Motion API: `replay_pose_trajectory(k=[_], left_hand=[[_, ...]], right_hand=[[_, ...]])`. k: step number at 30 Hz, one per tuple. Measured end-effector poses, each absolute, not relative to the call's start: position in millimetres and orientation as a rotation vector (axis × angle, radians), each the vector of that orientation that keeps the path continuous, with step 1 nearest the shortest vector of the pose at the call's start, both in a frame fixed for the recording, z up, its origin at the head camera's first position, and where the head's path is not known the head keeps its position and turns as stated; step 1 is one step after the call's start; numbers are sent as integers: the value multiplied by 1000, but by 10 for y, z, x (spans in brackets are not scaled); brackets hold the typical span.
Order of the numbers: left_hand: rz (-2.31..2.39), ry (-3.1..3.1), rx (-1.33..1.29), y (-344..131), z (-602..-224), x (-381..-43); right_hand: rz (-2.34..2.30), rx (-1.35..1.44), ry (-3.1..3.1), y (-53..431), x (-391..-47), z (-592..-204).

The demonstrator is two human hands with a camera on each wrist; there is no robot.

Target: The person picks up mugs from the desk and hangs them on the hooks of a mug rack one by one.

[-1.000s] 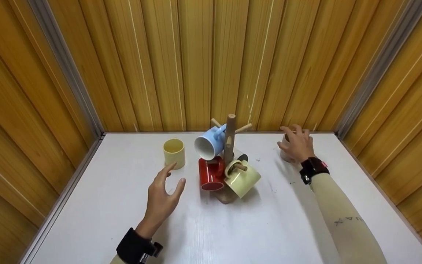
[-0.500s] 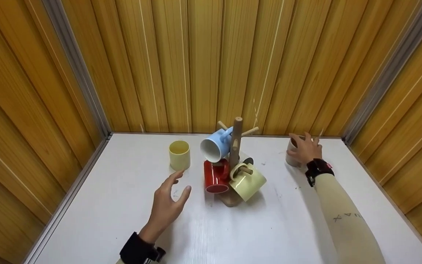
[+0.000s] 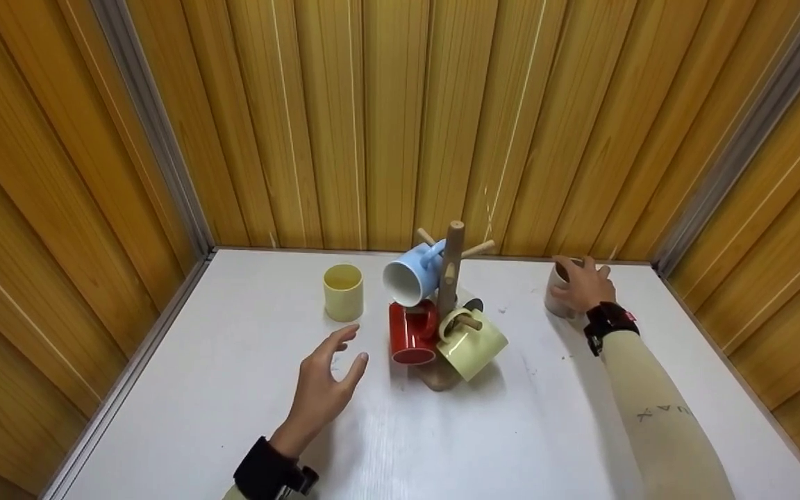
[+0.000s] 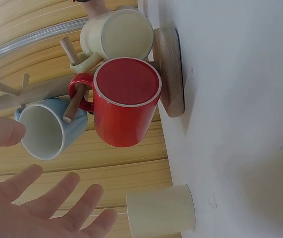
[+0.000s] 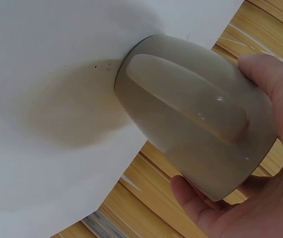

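At the back right, my right hand (image 3: 589,288) grips a pale greyish mug (image 3: 558,298) near its rim. The right wrist view has the thumb (image 5: 263,69) against one side and fingers on the other; the mug's handle (image 5: 191,94) faces that camera. Its base meets the white table. My left hand (image 3: 322,385) hovers with spread fingers, holding nothing, in front of a yellow cup (image 3: 344,298). Between the hands stands a wooden mug tree (image 3: 450,278). Hanging on it are a blue mug (image 3: 403,281), a red mug (image 3: 410,340) and a light yellow mug (image 3: 473,347).
A whitish mug with a dark patch (image 3: 473,304) is mostly hidden behind the tree. Bare pegs (image 3: 478,248) stick out near its top. Wood-patterned walls (image 3: 400,125) enclose the white table (image 3: 428,451) at the back and sides.
The right hand's fingers have closed in on the pale mug's rim. The left hand keeps almost the same pose. The head view has shifted, so everything sits slightly farther right.
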State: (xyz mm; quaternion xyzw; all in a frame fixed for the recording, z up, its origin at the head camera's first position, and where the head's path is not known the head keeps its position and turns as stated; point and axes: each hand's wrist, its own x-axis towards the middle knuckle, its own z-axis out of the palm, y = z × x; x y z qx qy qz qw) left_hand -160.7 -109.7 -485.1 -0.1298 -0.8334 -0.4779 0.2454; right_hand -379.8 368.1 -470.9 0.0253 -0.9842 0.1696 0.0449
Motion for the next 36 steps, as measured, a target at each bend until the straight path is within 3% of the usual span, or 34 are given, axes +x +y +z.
replay_pose_trajectory(k=[6, 17, 36], left_hand=[[-1292, -2284, -360, -1080, -4839, -1616], [-1311, -2274, -451, -913, -4833, -1648], [-1457, -2111, -818, -487, -4835, -1697]], right_hand=[[539, 95, -2987, 3698, -3815, -4669], [600, 137, -2864, 3765, -3539, -4581], [783, 362, -2509, 3324, -2616, -4049]])
